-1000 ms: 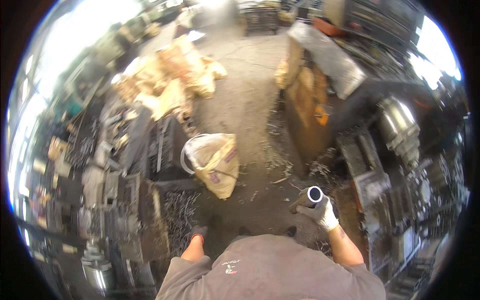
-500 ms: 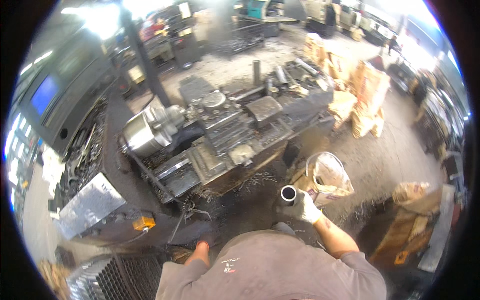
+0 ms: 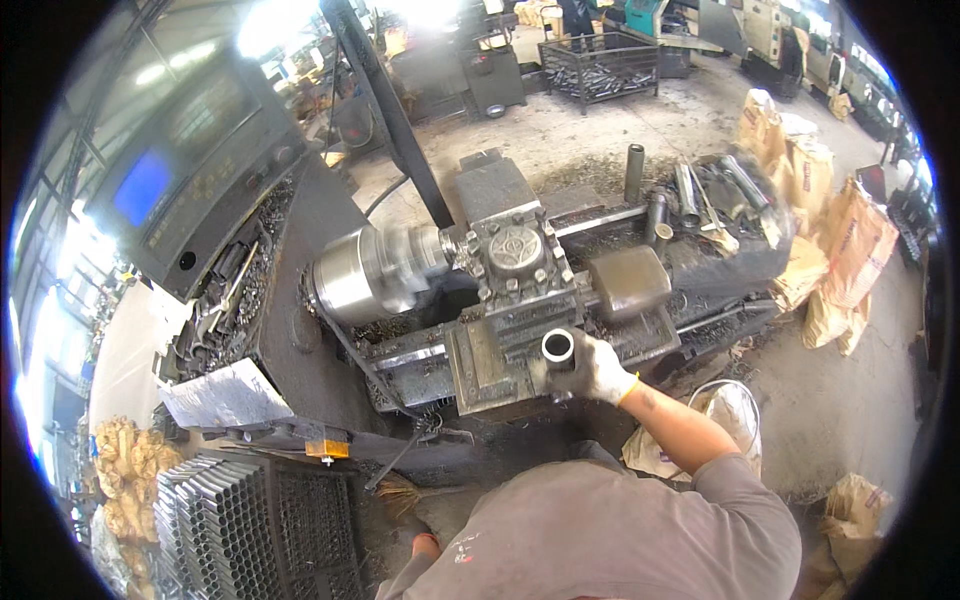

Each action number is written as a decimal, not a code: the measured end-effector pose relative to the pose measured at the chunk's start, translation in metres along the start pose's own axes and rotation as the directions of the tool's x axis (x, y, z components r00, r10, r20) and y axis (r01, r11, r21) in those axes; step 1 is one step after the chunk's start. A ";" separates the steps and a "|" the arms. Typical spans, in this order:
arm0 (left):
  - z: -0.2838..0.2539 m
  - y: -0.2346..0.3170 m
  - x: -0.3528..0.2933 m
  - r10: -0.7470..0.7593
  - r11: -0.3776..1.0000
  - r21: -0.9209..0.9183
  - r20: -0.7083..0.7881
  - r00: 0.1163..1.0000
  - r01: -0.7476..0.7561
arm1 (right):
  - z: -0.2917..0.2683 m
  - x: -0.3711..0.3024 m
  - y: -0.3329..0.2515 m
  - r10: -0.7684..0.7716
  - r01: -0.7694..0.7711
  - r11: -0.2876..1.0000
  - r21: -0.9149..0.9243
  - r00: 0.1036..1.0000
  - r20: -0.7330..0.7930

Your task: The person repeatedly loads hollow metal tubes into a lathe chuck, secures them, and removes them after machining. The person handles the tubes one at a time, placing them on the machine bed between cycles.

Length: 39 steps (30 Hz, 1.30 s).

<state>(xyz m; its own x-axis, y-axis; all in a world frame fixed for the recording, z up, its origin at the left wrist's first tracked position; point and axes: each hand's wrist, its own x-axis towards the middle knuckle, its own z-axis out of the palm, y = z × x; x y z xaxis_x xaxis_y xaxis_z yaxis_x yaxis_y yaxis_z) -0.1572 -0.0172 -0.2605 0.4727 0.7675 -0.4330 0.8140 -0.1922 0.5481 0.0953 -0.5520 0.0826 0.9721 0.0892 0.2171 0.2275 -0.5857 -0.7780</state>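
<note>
My right hand [image 3: 592, 368], in a white glove with blackened fingers, is closed round a short metal tube [image 3: 558, 347] whose open end faces up. It is held over the near side of a lathe's carriage [image 3: 480, 365]. Beyond it stand the square tool post [image 3: 516, 250] and, to the left, the shiny chuck [image 3: 350, 272], its jaws smeared. My left forearm [image 3: 426, 546] shows low beside my shirt, with a reddish edge at the wrist; the fingers of that hand cannot be made out.
Several tubes [image 3: 686, 195] lie on the lathe's right end, with one tube [image 3: 634, 172] upright. A rack of stacked tubes [image 3: 215, 520] stands at lower left. Paper sacks [image 3: 850, 245] are on the right, and a white sack [image 3: 728, 415] is near my right arm. A control screen [image 3: 143, 188] glows blue.
My right hand has lifted the tube up and away from beside my body to over the lathe carriage. My view has shifted, bringing more of the tube rack into sight.
</note>
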 end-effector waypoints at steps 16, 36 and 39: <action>-0.102 0.219 0.014 0.274 0.958 0.143 -0.702 0.658 -0.247 | -0.098 0.202 -0.062 -0.415 0.374 0.902 0.215 0.888 0.198; 0.055 0.012 -0.045 0.040 0.963 -0.264 -0.039 0.998 -0.049 | 0.051 0.378 -0.035 -0.048 0.246 0.960 -0.133 0.613 0.788; 0.045 0.003 -0.044 0.113 0.977 -0.189 0.074 0.991 -0.097 | 0.060 0.374 -0.056 0.148 0.093 0.962 -0.257 0.612 0.776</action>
<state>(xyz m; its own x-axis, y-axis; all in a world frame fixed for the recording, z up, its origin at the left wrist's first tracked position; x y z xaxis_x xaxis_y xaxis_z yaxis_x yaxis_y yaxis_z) -0.1603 -0.0786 -0.2718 0.5854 0.6935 -0.4200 0.6857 -0.1470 0.7129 0.4497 -0.4374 0.1717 0.6739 0.5934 -0.4401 0.2941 -0.7619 -0.5771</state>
